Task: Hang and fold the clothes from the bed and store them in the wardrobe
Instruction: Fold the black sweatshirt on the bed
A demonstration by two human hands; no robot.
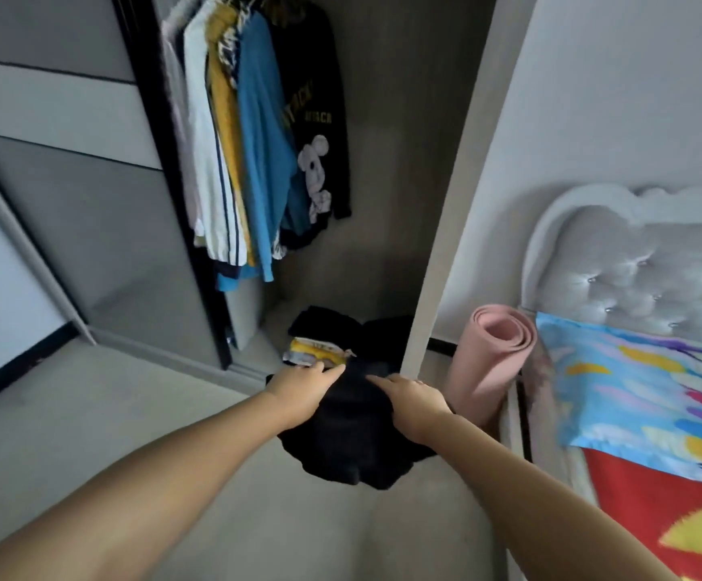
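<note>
At the wardrobe [437, 228] opening, both arms were stretched forward and down. Left hand [299, 394] and right hand [414, 406] each gripped the top edge of a folded black garment [349, 442], fingers curled into the cloth, hands near each other; it hung between them just short of the wardrobe floor. Beyond the fingertips sat folded piles – a dark pile [324, 327] and a yellow-white folded item [315, 356]. Hung shirts [252, 140] filled the rail above. Judgement: to land it well, keep both grips level, lower flat onto the stack, release only once it's supported – otherwise the fold slumps. Pink rolled mat [491, 358] and bed [655, 413] were off to the right.
</note>
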